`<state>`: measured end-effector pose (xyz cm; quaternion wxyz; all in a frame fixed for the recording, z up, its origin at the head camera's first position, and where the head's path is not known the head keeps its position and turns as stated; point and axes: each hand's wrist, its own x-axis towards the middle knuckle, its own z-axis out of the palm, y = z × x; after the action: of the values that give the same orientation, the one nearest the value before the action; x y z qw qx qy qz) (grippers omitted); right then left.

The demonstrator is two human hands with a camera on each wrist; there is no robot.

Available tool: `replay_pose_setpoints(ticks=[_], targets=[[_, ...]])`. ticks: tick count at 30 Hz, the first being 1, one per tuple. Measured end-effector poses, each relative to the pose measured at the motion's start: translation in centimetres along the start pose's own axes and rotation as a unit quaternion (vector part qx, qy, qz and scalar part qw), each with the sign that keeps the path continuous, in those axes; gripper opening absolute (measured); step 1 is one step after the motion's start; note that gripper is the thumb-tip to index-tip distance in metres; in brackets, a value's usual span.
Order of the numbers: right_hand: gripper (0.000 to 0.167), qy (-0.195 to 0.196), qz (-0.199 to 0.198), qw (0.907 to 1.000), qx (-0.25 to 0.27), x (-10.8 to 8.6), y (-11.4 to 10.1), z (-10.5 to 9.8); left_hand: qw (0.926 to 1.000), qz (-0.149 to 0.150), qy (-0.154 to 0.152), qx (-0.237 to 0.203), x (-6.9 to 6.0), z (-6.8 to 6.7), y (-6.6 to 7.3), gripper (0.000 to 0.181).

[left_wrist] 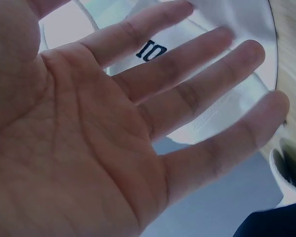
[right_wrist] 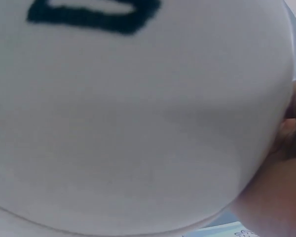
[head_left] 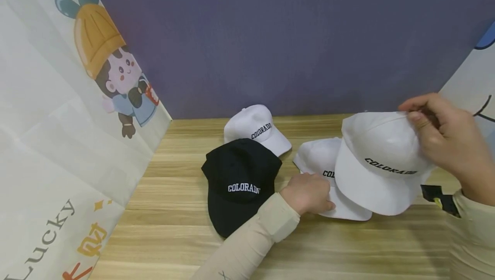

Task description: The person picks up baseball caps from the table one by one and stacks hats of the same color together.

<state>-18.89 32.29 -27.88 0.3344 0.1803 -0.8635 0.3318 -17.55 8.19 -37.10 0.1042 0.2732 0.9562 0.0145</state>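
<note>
One cartoon figure (head_left: 120,65) decorates the upper left of the frame. At centre I count one black cap (head_left: 241,164), lettered COLORADO in white, partly covering the first of three white caps (head_left: 249,121). Just right of centre, a person's left hand (head_left: 309,192), fingers straight and spread, extends over the second white cap (head_left: 348,204); whether it touches, I cannot tell. At right, the right hand (head_left: 448,136) grips the third white cap (head_left: 386,142) by the crown, its smooth front black-lettered, its curved brim tilting down over the second.
</note>
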Motion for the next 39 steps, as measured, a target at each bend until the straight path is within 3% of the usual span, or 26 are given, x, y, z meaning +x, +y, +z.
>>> replay_pose_setpoints(ticks=[12, 19, 28, 39], targets=[[0.017, -0.02, -0.037, 0.999, 0.011, 0.0, -0.4, 1.1, 0.9999, 0.005, 0.007, 0.011, -0.2, -0.1, -0.1, 0.034], [0.019, -0.027, -0.072, 0.997, 0.008, 0.1, -0.5, 2.0, 0.9997, 0.0, -0.02, 0.01, -0.2, -0.2, -0.6, 0.039], [0.02, -0.04, -0.07, 0.9967, 0.004, 0.1, -1.0, 2.5, 0.9994, -0.004, -0.029, 0.019, -0.5, -0.7, -0.8, 0.035], [0.024, -0.065, -0.096, 0.9931, 0.015, 0.1, -1.1, 3.4, 0.9991, -0.017, -0.028, 0.028, -0.6, -0.9, -0.7, 0.034]])
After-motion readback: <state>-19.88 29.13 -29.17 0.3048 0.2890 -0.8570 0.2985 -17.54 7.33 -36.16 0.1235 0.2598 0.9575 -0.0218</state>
